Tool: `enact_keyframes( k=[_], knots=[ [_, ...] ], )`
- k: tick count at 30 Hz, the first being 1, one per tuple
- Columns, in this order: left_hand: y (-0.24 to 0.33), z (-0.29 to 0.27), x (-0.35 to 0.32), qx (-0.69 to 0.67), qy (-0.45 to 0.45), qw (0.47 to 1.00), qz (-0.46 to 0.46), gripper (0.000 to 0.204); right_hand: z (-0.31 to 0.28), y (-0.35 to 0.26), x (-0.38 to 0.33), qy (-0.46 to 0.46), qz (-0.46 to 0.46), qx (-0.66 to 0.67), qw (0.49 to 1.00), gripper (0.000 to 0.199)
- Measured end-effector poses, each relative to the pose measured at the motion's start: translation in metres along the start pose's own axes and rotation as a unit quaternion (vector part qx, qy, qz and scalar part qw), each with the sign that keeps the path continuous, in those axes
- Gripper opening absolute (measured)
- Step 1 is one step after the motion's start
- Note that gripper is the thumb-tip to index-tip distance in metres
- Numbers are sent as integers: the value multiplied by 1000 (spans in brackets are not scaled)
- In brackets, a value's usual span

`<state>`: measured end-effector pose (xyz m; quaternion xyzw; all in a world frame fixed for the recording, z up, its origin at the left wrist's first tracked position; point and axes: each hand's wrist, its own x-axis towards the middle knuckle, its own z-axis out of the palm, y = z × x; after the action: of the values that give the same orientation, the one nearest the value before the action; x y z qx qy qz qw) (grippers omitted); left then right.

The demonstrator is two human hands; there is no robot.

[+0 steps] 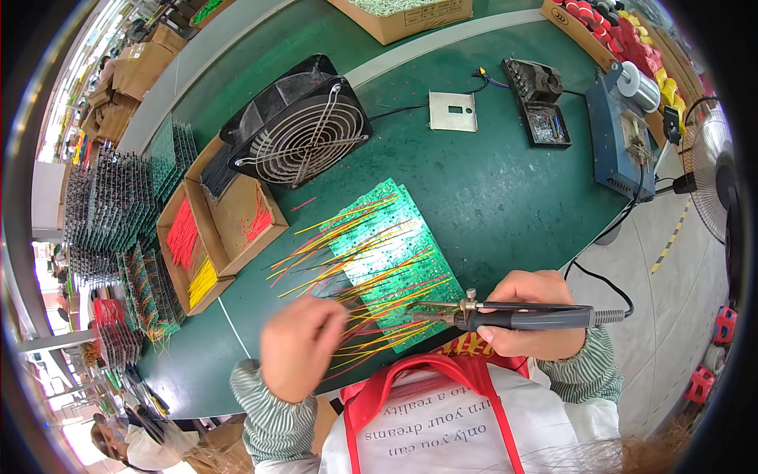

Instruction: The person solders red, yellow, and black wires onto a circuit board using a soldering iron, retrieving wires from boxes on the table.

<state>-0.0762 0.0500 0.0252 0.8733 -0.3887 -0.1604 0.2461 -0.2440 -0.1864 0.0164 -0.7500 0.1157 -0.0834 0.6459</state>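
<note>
A green circuit board panel (422, 241) lies on the green table in front of me. Rows of red, yellow and black wires (312, 257) stick out from it toward the left. My right hand (537, 316) grips a black soldering iron (545, 318) with a thin metal feed tube clamped along it. Its tip points left over the near part of the panel. Beside the panel's near left edge, above the wire ends, hovers my left hand (304, 344). Its fingers are curled together and slightly blurred; whatever they may hold is hidden.
Left of the panel, a divided cardboard box (229, 265) holds red, yellow and black wires. Behind it stands a black fan (304, 126). Stacked boards (114, 209) line the left edge. A blue solder feeder (616, 130) with a spool and a black tool holder (541, 99) stand far right.
</note>
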Motion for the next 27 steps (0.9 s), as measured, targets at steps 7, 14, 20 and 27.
enact_keyframes(
  k=[7,14,20,27],
  knots=[
    [22,18,4,-6,39,998,46,8,-5,0,-4,15,-33,-33,999,17],
    [17,35,12,-48,-32,997,60,11,-5,6,-3,12,-36,-30,999,17],
    [19,34,14,-51,-60,996,34,12,-2,7,1,5,-16,-17,1000,17],
    [19,34,16,-48,-41,996,58,12,-5,6,1,19,-43,-38,998,17]
  ],
)
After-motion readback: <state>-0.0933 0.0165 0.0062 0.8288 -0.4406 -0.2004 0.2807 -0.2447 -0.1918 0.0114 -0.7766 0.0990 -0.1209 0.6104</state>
